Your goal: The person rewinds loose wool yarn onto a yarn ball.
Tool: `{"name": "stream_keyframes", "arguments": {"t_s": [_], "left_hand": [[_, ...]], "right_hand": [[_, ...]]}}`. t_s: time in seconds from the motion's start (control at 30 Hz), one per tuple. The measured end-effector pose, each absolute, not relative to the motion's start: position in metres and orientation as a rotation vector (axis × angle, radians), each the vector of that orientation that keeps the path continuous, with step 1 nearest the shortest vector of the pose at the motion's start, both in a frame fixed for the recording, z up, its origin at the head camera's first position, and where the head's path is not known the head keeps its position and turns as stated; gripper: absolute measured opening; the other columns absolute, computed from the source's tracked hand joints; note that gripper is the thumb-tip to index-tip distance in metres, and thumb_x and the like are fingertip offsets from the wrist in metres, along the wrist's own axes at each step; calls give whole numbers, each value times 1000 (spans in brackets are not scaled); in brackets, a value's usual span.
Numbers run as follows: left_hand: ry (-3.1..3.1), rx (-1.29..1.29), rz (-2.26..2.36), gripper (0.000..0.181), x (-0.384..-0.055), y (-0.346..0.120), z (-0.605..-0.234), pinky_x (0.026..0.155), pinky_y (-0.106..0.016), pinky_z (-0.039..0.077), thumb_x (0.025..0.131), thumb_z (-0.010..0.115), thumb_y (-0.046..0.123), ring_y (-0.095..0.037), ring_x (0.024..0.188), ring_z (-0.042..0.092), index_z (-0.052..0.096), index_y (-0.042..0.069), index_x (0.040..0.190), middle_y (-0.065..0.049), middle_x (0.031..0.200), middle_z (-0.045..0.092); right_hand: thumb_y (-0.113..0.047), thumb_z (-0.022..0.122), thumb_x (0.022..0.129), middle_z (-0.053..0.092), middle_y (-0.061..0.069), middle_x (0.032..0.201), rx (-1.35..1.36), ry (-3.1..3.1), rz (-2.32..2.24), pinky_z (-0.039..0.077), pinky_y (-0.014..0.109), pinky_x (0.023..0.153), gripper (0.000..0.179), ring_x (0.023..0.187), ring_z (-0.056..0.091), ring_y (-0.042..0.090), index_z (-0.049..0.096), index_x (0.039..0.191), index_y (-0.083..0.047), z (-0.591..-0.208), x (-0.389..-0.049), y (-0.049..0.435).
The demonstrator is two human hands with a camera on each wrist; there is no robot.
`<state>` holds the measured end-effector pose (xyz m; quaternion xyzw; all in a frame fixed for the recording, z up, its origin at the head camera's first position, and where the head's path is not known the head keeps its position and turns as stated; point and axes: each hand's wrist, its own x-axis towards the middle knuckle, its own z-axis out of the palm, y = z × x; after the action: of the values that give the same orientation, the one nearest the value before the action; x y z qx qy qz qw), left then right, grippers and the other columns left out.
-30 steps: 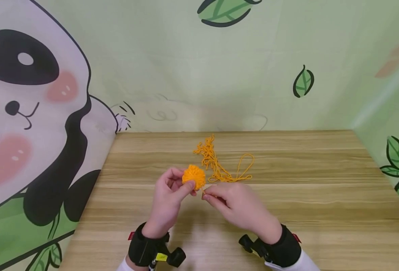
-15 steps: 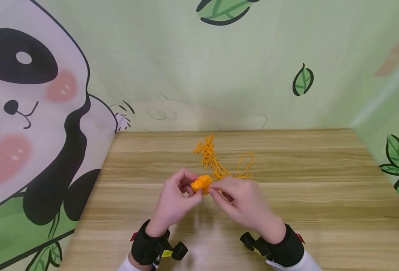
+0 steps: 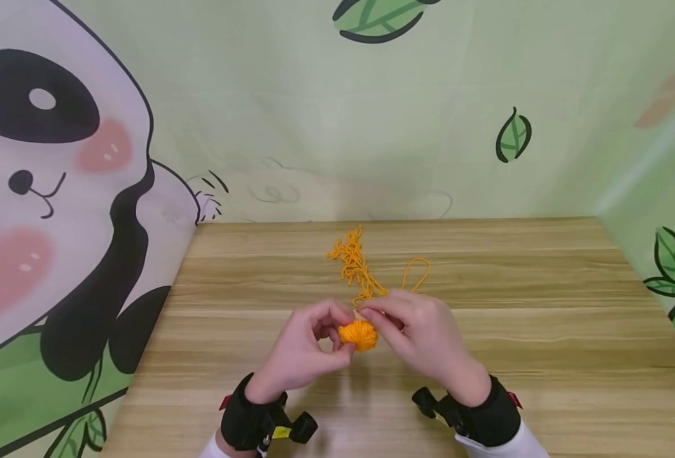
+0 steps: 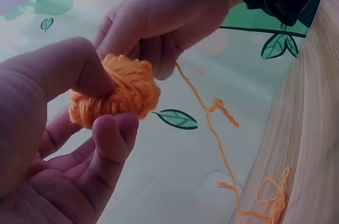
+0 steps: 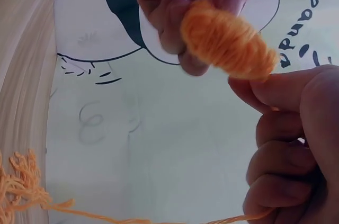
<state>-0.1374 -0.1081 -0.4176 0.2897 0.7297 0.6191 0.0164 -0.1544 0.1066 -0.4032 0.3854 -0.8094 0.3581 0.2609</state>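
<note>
A small wound bundle of orange yarn [image 3: 359, 335] is held up over the table. My left hand [image 3: 299, 346] grips it from the left, thumb on one face and fingertips on the other, as the left wrist view shows. At the bundle's far edge, my right hand [image 3: 423, 331] pinches with thumb and forefinger; what lies between those tips is hidden. Its other fingers curl round a yarn strand [image 4: 215, 135], which runs from them down to the loose yarn. In the right wrist view the bundle [image 5: 228, 41] looks oblong, with many wraps side by side.
A tangled heap of loose orange yarn [image 3: 355, 257] lies on the wooden table [image 3: 245, 267] beyond my hands, with a loop of yarn trailing to its right. A cloth printed with a panda and leaves [image 3: 513, 137] hangs behind and beside the table.
The yarn bundle has come nearer and to the right in my left hand, and has turned from its round face to its side. My right hand has moved from below it up to its far edge.
</note>
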Motion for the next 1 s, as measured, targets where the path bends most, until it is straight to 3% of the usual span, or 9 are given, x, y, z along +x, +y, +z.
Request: {"name": "stream_keyframes", "arguments": {"t_s": [0.13, 0.3, 0.4, 0.53, 0.73, 0.9, 1.0], "left_hand": [[2242, 923, 1935, 28, -140, -111, -427, 63, -25, 56, 75, 74, -10, -20, 77, 60, 62, 8, 93, -8, 107, 68], [2152, 892, 2054, 28, -140, -112, -427, 67, -21, 56, 76, 71, -12, -25, 84, 63, 58, 6, 93, -12, 107, 67], [2084, 815, 2158, 27, -138, -113, -425, 71, -21, 57, 76, 69, -13, -26, 85, 63, 55, 1, 95, -16, 109, 64], [2015, 606, 2329, 26, -139, -114, -423, 69, -21, 58, 80, 68, -11, -22, 80, 61, 52, -4, 100, -17, 107, 61], [2033, 363, 2457, 26, -144, -114, -425, 62, -20, 56, 85, 68, -8, -22, 74, 61, 51, -7, 105, -18, 102, 62], [2269, 321, 2338, 28, -146, -113, -425, 64, -20, 55, 81, 73, -8, -23, 77, 62, 57, -4, 103, -16, 106, 66], [2396, 372, 2234, 26, -141, -109, -415, 66, -20, 55, 78, 73, -10, -23, 80, 63, 60, -2, 100, -14, 105, 67]], "right_hand": [[-19, 71, 91, 54, -12, 69, 1016, -2288, 981, 35, 21, 42, 8, 53, 40, 1, 76, 97, -16, -404, -156, 109], [-26, 63, 98, 65, -12, 82, 1011, -2462, 953, 46, 25, 51, 16, 60, 48, 3, 75, 105, -18, -408, -157, 109], [-24, 56, 101, 68, -10, 89, 1042, -2628, 869, 52, 28, 61, 19, 66, 52, 5, 71, 112, -19, -412, -157, 106], [-23, 51, 104, 66, -12, 89, 1157, -2782, 786, 55, 31, 69, 17, 74, 56, 5, 67, 108, -22, -416, -154, 99], [-28, 51, 104, 57, -17, 76, 1316, -2728, 741, 49, 24, 59, 17, 65, 51, 1, 60, 91, -25, -416, -149, 94], [-24, 51, 103, 47, -16, 68, 1365, -2596, 804, 37, 19, 52, 20, 58, 43, 0, 56, 84, -25, -409, -146, 96], [-20, 53, 101, 46, -15, 69, 1358, -2510, 864, 36, 19, 51, 19, 58, 41, 0, 57, 83, -23, -405, -144, 98]]}}
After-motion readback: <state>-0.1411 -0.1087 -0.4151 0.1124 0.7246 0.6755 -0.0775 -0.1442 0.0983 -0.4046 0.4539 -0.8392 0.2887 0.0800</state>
